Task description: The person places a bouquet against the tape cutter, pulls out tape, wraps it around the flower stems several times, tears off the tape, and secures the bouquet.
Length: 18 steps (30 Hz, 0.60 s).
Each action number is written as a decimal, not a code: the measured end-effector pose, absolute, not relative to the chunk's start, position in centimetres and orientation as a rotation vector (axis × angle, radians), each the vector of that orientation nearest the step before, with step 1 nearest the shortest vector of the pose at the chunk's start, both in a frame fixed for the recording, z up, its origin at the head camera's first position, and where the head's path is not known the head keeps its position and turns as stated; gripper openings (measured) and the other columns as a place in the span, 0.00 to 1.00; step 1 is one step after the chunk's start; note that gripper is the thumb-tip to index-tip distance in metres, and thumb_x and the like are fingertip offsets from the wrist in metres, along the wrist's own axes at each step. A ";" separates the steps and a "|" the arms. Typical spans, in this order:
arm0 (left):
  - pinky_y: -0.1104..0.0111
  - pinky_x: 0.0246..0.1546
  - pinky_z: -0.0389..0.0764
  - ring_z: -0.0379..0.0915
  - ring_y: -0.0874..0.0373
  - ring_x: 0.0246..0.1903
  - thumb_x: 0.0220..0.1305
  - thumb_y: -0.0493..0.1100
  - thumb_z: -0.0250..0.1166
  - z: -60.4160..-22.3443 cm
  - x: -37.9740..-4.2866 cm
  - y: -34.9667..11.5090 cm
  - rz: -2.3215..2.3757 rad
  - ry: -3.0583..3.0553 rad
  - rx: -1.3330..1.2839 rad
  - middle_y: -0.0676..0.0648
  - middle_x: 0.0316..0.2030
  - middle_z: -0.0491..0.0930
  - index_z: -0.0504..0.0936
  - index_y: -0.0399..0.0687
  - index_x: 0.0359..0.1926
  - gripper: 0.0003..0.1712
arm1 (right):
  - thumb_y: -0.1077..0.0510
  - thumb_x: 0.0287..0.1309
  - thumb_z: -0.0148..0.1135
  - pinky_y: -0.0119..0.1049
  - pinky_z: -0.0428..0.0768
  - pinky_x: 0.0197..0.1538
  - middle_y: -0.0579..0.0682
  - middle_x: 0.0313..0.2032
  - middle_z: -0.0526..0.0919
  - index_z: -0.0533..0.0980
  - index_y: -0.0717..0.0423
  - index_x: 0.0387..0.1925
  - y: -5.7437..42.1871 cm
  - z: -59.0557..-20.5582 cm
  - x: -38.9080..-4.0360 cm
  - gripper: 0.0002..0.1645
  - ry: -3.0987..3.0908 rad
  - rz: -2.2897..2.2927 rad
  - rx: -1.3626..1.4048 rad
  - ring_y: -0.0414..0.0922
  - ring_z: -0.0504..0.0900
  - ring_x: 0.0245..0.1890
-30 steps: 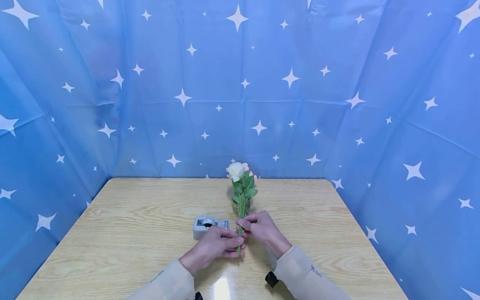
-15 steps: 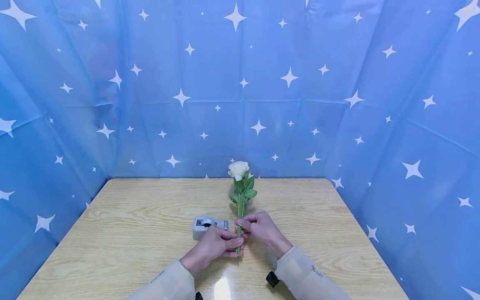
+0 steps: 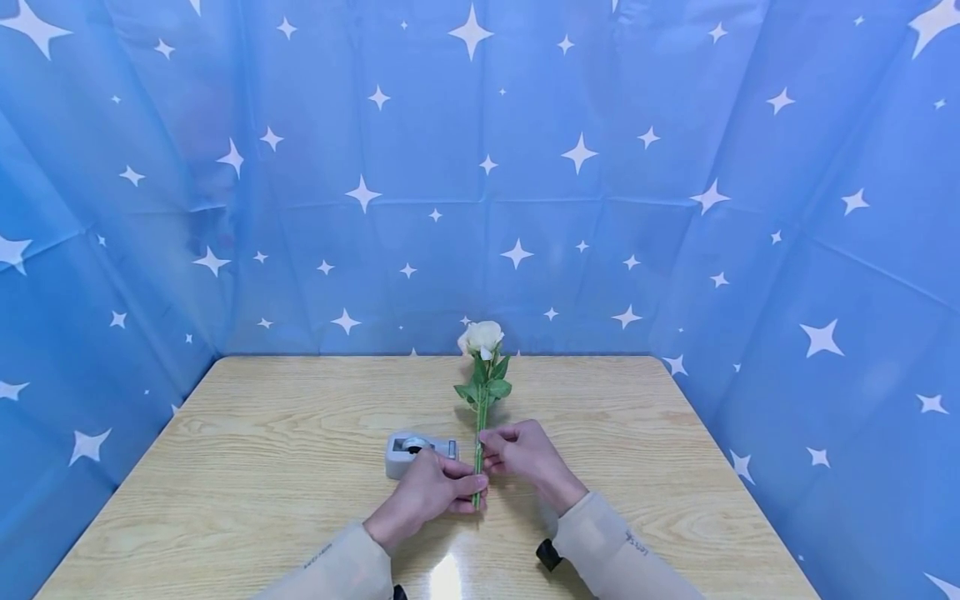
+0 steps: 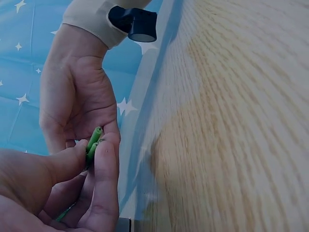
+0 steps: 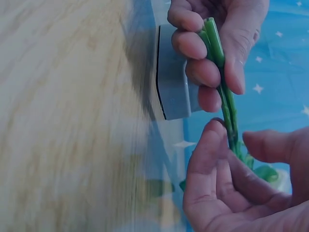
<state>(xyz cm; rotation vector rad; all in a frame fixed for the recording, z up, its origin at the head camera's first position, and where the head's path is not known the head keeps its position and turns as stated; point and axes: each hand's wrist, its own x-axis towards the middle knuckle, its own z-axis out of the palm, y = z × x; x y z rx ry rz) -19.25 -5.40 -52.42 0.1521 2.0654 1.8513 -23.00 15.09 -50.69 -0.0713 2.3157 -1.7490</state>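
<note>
A small bunch of roses [image 3: 482,392], with a white bloom, green leaves and thin green stems, stands nearly upright between my hands in the head view. My left hand [image 3: 431,487] pinches the lower stems between thumb and fingers; their cut ends [image 4: 95,140] poke out in the left wrist view. Just above, my right hand [image 3: 525,454] has its fingers curled around the stems [image 5: 231,113]. Its thumb stands slightly off them in the right wrist view. A shiny spot shows on the stems there. Another pale bloom is mostly hidden behind the white one.
Beside the left hand stands a grey tape dispenser [image 3: 420,450] with a roll in it, close to the stems. Everything is on a wood-grain table [image 3: 300,417]. A blue curtain [image 3: 420,233] with white stars surrounds the table's back and sides.
The bunch has turned about its stems, so the white bloom has shifted right and the pink blooms have gone behind it. The right thumb has eased off the stems; the left hand stays put.
</note>
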 end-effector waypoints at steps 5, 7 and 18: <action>0.65 0.40 0.99 0.95 0.58 0.32 0.77 0.36 0.80 -52.6 -19.2 -5.2 1.833 2.115 0.143 0.35 0.41 0.97 0.96 0.32 0.53 0.11 | 0.56 0.85 0.70 0.47 0.99 0.51 0.58 0.38 0.95 0.92 0.68 0.49 15.1 -50.4 -22.8 0.17 2.351 -1.733 -0.072 0.44 0.94 0.36; 0.65 0.39 0.99 0.95 0.58 0.31 0.76 0.36 0.80 -52.6 -19.2 -5.2 1.829 2.130 0.142 0.36 0.40 0.97 0.96 0.32 0.53 0.11 | 0.55 0.85 0.71 0.47 0.99 0.50 0.59 0.38 0.95 0.92 0.68 0.48 15.1 -50.3 -22.7 0.17 2.365 -1.721 -0.078 0.44 0.94 0.36; 0.66 0.36 0.98 0.94 0.60 0.28 0.72 0.37 0.84 -52.1 -18.8 -4.8 1.794 2.224 0.119 0.45 0.37 0.97 0.97 0.36 0.48 0.09 | 0.54 0.80 0.77 0.44 0.99 0.47 0.58 0.38 0.95 0.92 0.68 0.49 14.5 -50.1 -23.0 0.17 2.389 -1.686 -0.060 0.45 0.94 0.35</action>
